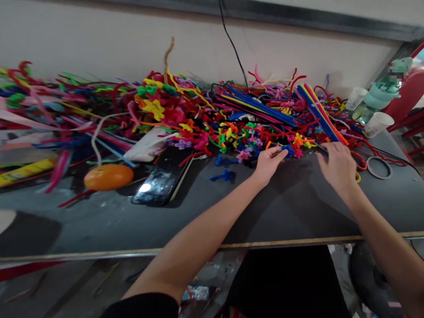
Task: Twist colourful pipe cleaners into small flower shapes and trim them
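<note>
My left hand (266,167) is closed, pinching a blue pipe-cleaner flower (287,151) between thumb and fingertips. To its right, my right hand (339,168) reaches palm-down over a pair of scissors (360,161) and appears to grip it near the blades. The red-orange and yellow handles show past that hand; its fingertips are partly hidden. Two more blue flower pieces lie left of my left hand, one of them a small blue flower (227,175) on the grey table (198,221). Just behind both hands are several finished-looking small flowers (245,153) in mixed colours.
A heap of pipe cleaners (159,106) runs along the wall, with straight bundles (321,112) on top. An orange (108,177) and a phone (160,179) lie left. At right are a tape roll (379,168), paper cups (378,123) and a green bottle (377,95).
</note>
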